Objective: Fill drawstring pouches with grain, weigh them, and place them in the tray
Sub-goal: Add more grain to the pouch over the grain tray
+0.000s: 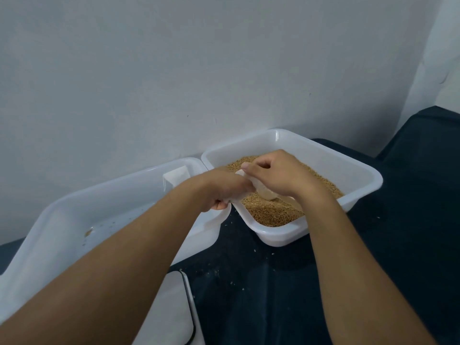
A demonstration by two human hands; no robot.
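Both hands are seen working over the white tub (353, 168) that's full of tan grain (271, 212), pushed back near the wall (174, 70). The left hand (221, 190) is curled around the edge of a sheer white pouch (240, 195), pinched down by the tub's near-left rim. The right hand (281, 175) is closed on a small clear plastic scoop (263, 192), its bowl held just above the grain, right beside the pouch mouth. Whether any grain is in the scoop can't really be told, it's too see-through and half hidden by the fingers.

To the left, touching the tub's corner, a bigger white tray (74, 215) is set, partly blocked by the left forearm. A folded bit of white fabric, probably another pouch (178, 176), is propped in its far corner, and a little pinch of spilled grain is left on its floor.

Down at the bottom, a flat white thing with a dark edge, likely the scale (174, 307), is mostly covered by the left arm. Everything is laid on a dark cloth (261, 295), with stray grains scattered across it between tub and scale.
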